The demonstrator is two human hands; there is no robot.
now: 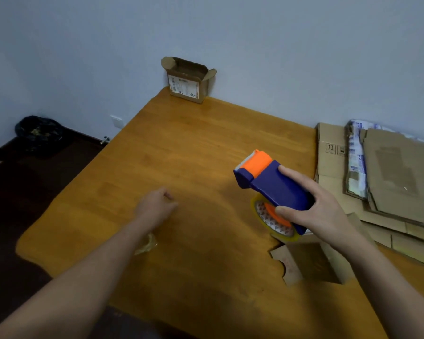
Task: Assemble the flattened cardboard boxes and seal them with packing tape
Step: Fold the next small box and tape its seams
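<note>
My right hand (321, 209) grips a blue and orange tape dispenser (274, 184) just above the wooden table (181, 155). Its clear tape roll (272, 222) hangs below and its toothed blade points up and left. Under that hand lies a small cardboard box (311, 261), partly hidden by my wrist. My left hand (154, 206) hovers over the middle of the table with fingers loosely curled and nothing seen in it. Flattened cardboard boxes (389, 182) are stacked at the right edge. A small assembled box (187, 80) with open top flaps stands at the far edge against the wall.
A crumpled scrap of clear tape (148, 243) lies beside my left forearm. On the dark floor at the left stands a black bin (38, 134) lined with a bag. A white wall socket (116, 121) sits low on the wall.
</note>
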